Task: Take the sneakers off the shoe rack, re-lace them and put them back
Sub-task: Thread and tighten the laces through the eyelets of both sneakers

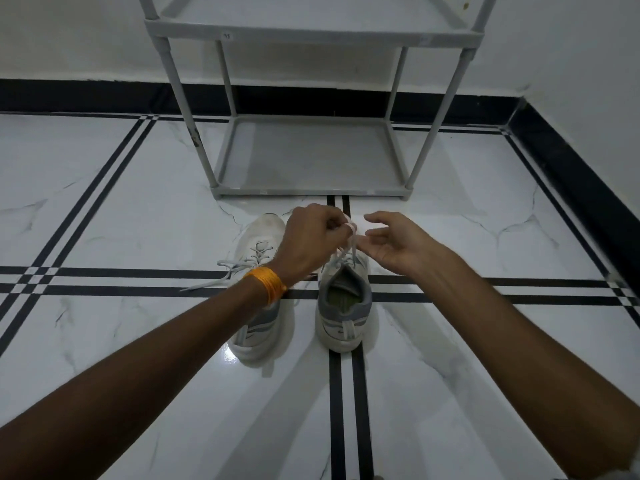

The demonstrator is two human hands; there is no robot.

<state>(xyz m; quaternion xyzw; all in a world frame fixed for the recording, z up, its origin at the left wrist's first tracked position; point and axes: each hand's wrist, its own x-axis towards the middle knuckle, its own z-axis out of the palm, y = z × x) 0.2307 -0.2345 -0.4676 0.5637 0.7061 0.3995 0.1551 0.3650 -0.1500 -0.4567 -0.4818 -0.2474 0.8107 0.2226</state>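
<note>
Two white and grey sneakers stand side by side on the floor, heels toward me. My left hand (311, 240) is above the right sneaker (344, 306) and pinches its white lace (350, 242), pulling both strands up and taut. My right hand (394, 242) hovers just right of the lace, fingers spread and holding nothing. The left sneaker (258, 258) lies partly under my left wrist; its lace (225, 271) is loose and trails left over the floor. An orange thread band circles my left wrist.
A grey shoe rack (311, 157) stands right behind the sneakers against the white wall, both visible shelves bare. The floor is glossy white marble with black stripe lines. A black skirting runs along the wall at the back and right.
</note>
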